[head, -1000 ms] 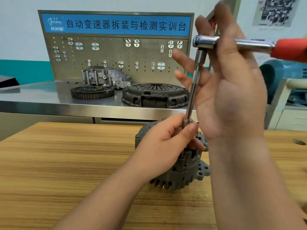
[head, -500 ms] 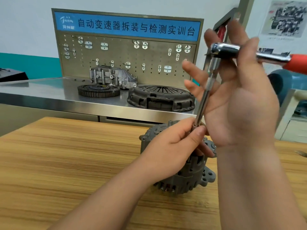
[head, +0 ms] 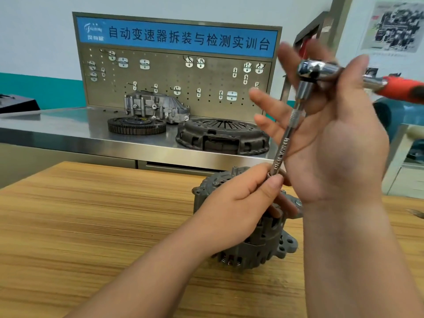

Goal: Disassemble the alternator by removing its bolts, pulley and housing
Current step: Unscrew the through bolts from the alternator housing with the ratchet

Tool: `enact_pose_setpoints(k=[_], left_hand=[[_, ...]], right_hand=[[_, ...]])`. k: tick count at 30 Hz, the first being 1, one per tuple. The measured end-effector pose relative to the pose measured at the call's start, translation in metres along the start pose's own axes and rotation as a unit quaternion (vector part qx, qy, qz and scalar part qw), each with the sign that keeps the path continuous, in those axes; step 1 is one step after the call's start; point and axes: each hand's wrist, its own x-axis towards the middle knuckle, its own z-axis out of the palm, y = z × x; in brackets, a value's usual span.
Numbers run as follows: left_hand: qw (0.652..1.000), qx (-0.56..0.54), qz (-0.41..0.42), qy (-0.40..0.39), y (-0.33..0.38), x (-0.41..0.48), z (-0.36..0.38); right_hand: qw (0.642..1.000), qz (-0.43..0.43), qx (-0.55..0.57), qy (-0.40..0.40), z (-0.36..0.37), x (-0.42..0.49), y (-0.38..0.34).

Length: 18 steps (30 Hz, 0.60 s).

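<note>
A grey cast-metal alternator (head: 259,249) stands on the light striped wooden bench (head: 91,226), at about 4 o'clock from the middle of the view, with its mounting ear pointing toward 4 o'clock.

The left hand (head: 236,205) comes in from 7 o'clock and lies over the top of the alternator. Its thumb and fingers (head: 274,182) are curled together and pinch the lower end of a slim steel extension bar (head: 284,141). What the bar's tip sits on is hidden under that hand. The bar rises toward 1 o'clock, slightly tilted, to the head of a chrome ratchet wrench (head: 316,70), whose orange-red grip runs off toward 3 o'clock.

The right hand (head: 339,145) is raised at 2 o'clock from the alternator, palm toward the camera. Its fingers (head: 268,102) are spread apart and nearly straight, reaching toward 10 o'clock behind the bar, while the thumb hooks over the wrench handle just beside the head and pins it against the hand.

At 12 o'clock, beyond the wooden bench, runs a stainless-steel bench (head: 68,131). It carries a dark round clutch cover (head: 220,136), a toothed flywheel ring (head: 136,125) at 9 o'clock from it, and a silver aluminium casing (head: 156,106) just behind the ring. A perforated metal tool board (head: 172,76) with hooks and a blue banner of Chinese characters stands upright at the back.
</note>
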Motion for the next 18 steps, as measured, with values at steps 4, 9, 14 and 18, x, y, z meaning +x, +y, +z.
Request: enact_pose_setpoints(k=[4,9,14,18], left_hand=[[1.0,0.002,-0.015,0.012,-0.0024,0.0026,0.0001],[0.999,0.018,-0.015,0.023,-0.004,0.003,-0.0006],[0.999,-0.031,-0.013,-0.001,-0.0028,0.0004,-0.0005],[1.0,-0.018,-0.018,-0.002,-0.0021,0.0022,0.0006]], right_hand=[[1.0,-0.011,-0.013,-0.013,0.0009,-0.0007,0.0032],[0.983,-0.144,-0.104,-0.055,0.0062,-0.0004,0.0033],[0.999,-0.019,-0.021,-0.022,0.0014,0.0009,0.0027],[1.0,0.01,0.002,-0.023,-0.0024,0.0013,0.005]])
